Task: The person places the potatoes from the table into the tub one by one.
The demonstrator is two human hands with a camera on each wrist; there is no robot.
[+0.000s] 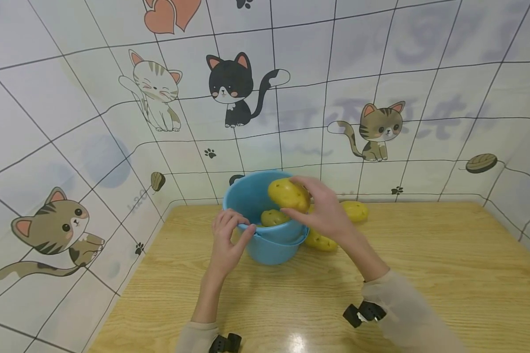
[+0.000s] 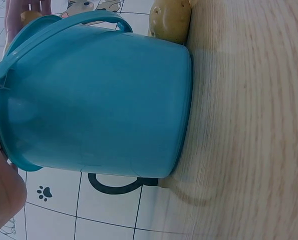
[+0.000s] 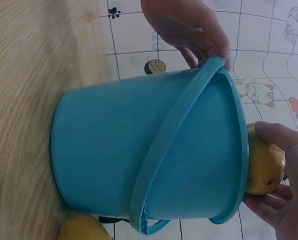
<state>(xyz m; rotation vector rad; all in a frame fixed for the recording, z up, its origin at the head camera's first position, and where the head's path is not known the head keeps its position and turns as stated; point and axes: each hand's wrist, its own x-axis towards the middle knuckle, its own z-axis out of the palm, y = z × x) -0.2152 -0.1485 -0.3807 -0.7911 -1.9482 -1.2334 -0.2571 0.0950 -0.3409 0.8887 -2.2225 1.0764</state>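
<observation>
A light-blue bucket [image 1: 271,250] stands upright on the wooden table, its handle hanging down along the near side. My left hand [image 1: 229,240] holds its rim at the near left, thumb and fingers at the edge. Over the right part of the opening, my right hand [image 1: 329,211] grips a yellow potato [image 1: 287,193] between thumb and fingers. In the right wrist view that potato [image 3: 265,162] shows just past the rim, partly hidden by the bucket. Another potato [image 1: 274,217] lies inside the bucket.
Right of the bucket, potatoes lie on the table [image 1: 424,255]: one close to the bucket [image 1: 321,241] and one farther back [image 1: 355,211], partly behind my right hand. A tiled wall [image 1: 300,147] with printed cats rises behind the table.
</observation>
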